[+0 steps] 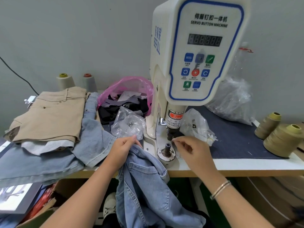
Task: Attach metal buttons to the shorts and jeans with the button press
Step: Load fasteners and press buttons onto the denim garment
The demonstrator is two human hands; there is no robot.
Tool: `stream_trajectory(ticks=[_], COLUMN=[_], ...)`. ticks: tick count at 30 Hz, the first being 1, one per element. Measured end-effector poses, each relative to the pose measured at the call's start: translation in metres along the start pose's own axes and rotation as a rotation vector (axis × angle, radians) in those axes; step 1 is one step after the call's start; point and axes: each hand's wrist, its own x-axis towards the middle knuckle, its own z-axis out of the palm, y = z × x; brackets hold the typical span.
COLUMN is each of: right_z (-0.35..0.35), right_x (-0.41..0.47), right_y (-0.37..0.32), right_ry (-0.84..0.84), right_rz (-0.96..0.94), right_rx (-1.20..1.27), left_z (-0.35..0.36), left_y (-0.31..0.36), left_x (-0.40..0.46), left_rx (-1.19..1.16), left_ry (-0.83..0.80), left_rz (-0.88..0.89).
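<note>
White button press (194,51) with blue-bordered panel, centre. Light-blue denim jeans (148,183) at 6 o'clock; khaki shorts (49,116) at 9 o'clock; pink plastic bag (126,86) at 11 o'clock; olive thread cones (279,139) on navy cloth (233,142) at 3 o'clock.

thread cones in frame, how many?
4. Two pale thread cones stand behind the beige shorts at the wall: yellow-capped and red-capped. Two olive-tan thread spools sit at the table's right edge: rear, front. Others may be hidden.
</note>
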Motion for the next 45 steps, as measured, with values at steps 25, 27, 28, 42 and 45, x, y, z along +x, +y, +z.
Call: stream_trajectory(ticks=[25, 27, 28, 42, 45], right_z=[-0.012, -0.010, -0.007, 0.004, 0.007], right_x=[-0.017, -0.018, -0.020, 0.011, 0.015], right_y=[-0.011, -0.011, -0.011, 0.022, 0.031], right_ry=[-0.522, -0.497, -0.481, -0.328, -0.324], right_rz=[0.659, 0.707, 0.729, 0.843, 0.835], right_rx=[1.138, 1.162, 1.190, 1.230, 1.201], left_z=[0.008, 0.006, 0.007, 0.013, 0.022], left_y=[0.062, 0.051, 0.047, 0.036, 0.027], left_x=[-0.020, -0.028, -0.032, 0.011, 0.017], left_rx=[0.132, 0.189, 0.202, -0.128, -0.012], left_ry=[-0.638, -0.664, -0.663, -0.326, -0.215], left_rz=[-0.221, -0.262, -0.280, -0.422, -0.327])
